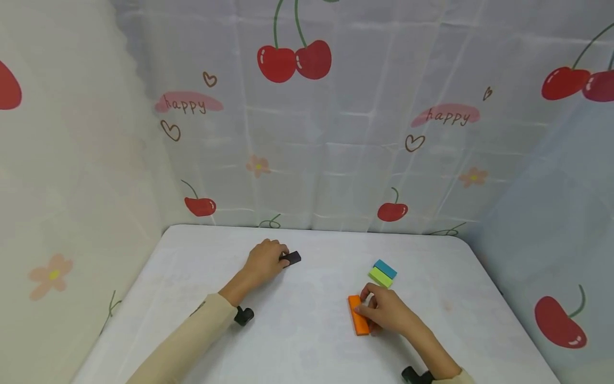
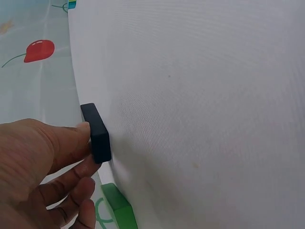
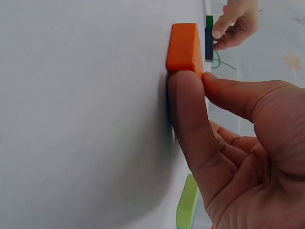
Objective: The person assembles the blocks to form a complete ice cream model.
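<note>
Head view: left hand [image 1: 265,262] is pinching a stubby black block [image 1: 292,259], at 10 o'clock from a bright orange block [image 1: 357,316], a long plain bar that the right hand [image 1: 389,311] has between thumb and fingers. Lime block [image 1: 381,277] and blue block [image 1: 385,269] sit side by side at its 1 o'clock. Left wrist: black one looks matte, sharp-edged, with a green block [image 2: 119,210] between 5 and 6 o'clock. Right wrist: orange one's smooth, evenly coloured, lime at 6 o'clock.
</note>
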A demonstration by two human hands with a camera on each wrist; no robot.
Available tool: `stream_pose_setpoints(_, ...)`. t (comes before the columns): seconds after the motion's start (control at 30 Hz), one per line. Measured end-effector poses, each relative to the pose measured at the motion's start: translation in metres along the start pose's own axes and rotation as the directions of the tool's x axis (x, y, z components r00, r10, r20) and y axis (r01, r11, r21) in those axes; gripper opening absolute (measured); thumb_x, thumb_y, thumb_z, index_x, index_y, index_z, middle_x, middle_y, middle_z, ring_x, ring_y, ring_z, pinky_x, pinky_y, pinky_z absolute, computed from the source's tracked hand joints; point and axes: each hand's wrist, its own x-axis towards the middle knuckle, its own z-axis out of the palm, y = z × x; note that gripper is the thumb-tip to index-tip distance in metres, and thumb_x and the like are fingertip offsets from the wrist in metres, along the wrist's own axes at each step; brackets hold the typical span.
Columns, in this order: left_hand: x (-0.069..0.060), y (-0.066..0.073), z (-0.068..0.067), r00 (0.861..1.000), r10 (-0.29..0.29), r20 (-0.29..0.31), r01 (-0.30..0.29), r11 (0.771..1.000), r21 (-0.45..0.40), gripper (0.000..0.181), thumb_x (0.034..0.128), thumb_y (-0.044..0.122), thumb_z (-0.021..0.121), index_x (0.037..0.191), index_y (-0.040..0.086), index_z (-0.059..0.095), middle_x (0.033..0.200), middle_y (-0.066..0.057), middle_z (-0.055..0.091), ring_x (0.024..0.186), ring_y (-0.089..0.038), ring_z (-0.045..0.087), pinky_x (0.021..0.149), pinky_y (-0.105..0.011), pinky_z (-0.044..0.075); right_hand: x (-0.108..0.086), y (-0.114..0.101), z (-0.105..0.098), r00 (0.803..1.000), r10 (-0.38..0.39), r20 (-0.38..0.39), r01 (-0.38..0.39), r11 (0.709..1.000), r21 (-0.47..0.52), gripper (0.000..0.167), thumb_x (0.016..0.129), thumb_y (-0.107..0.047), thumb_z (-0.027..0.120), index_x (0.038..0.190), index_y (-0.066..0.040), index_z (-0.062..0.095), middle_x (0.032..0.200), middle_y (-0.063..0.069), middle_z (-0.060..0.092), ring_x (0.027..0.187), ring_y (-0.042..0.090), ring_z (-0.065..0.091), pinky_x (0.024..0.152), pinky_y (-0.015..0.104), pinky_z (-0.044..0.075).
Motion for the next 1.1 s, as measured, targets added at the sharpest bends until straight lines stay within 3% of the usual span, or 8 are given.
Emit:
stream_pose_setpoints(0.23, 0.001, 0.009, 0.004, 1.0, 0.023, 0.001, -0.023, 1.0, -0.012, 0.025, 0.0986, 0.026, 0.08, 0.121, 0.015, 0.08, 0.105, -0.004, 0.075, 0.098, -0.021, 0.062, 0.087, -0.04, 0.056, 0.004, -0.002, 0.006, 0.999, -0.02, 0.051, 0.016, 0.996, 0.083, 0.033, 0.099, -0.025, 0.079, 0.117, -0.004, 0.06, 0.08, 0.01, 0.067, 0.058, 0.02, 0.071, 0.058, 0.033, 0.061)
stream_pose_setpoints(0.67, 0.005, 0.02, 0.009, 0.998, 0.068, 0.0, -0.068, 0.998, 0.007, 0.025, 0.1, 0.029, 0.078, 0.123, 0.019, 0.08, 0.106, -0.001, 0.074, 0.096, -0.018, 0.061, 0.086, -0.034, 0.054, 0.007, -0.016, 0.026, 0.999, 0.013, -0.035, -0.009, 0.993, 0.115, 0.038, 0.095, -0.023, 0.084, 0.119, -0.007, 0.06, 0.082, 0.007, 0.068, 0.059, 0.017, 0.071, 0.059, 0.03, 0.061)
stream_pose_setpoints(1.1, 0.005, 0.033, 0.011, 0.997, 0.07, 0.04, -0.069, 0.997, -0.02, 0.027, 0.1008, 0.029, 0.077, 0.126, 0.021, 0.079, 0.109, -0.002, 0.072, 0.098, -0.019, 0.06, 0.083, -0.034, 0.053, 0.011, -0.026, 0.042, 1.0, -0.011, -0.009, 0.013, 0.985, 0.174, 0.041, 0.096, -0.023, 0.084, 0.123, -0.006, 0.058, 0.083, 0.007, 0.07, 0.06, 0.017, 0.073, 0.061, 0.031, 0.063)
